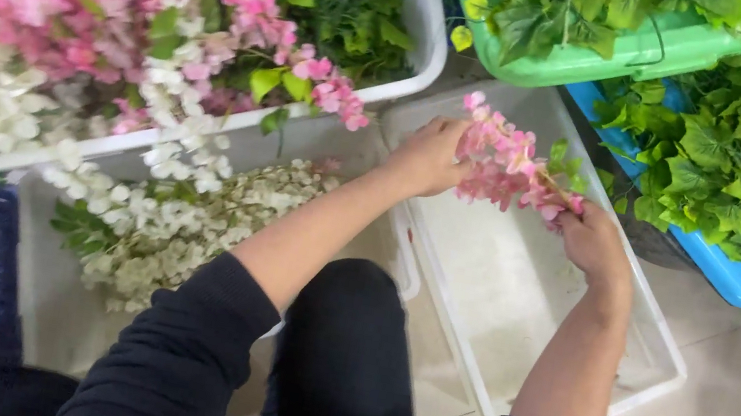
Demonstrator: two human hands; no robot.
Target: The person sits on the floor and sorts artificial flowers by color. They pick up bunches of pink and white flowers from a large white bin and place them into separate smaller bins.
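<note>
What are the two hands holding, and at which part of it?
Both hold one pink flower sprig over the empty white bin: the left hand grips its blossom end, the right hand its other end, near the green leaves.

Left hand [428, 155] and right hand [594, 242] grip a pink artificial flower sprig [512, 167] (green leaves attached) above an empty white bin [660, 353].

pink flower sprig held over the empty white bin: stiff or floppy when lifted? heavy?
Probably light: the pink flower sprig is mostly thin petals and small leaves. Likely floppy, since the left hand and right hand hold it at both ends over the white bin. Petals could crush under a tight grip.
</note>
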